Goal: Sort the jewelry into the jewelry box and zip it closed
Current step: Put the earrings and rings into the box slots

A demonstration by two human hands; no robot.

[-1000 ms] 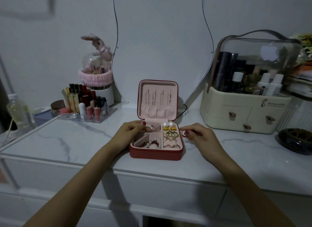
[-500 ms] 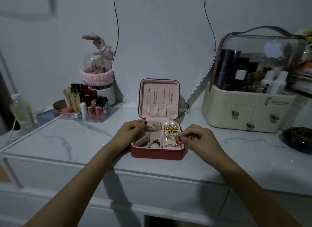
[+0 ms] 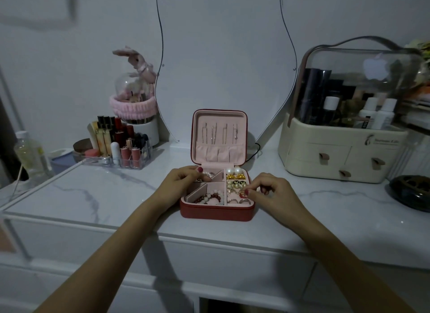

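Jewelry box sits open on the marble tabletop, lid upright; sorting appears nearly done.
Right hand pinches a small gold piece over the right-hand compartments; left hand curls over the rear-left compartment, grasp unclear; next, likely release the piece, lower the lid, zip.

The left hand covers the rear left compartment of the jewelry box. What the right hand pinches is too small to identify. The storage case runs off the right edge
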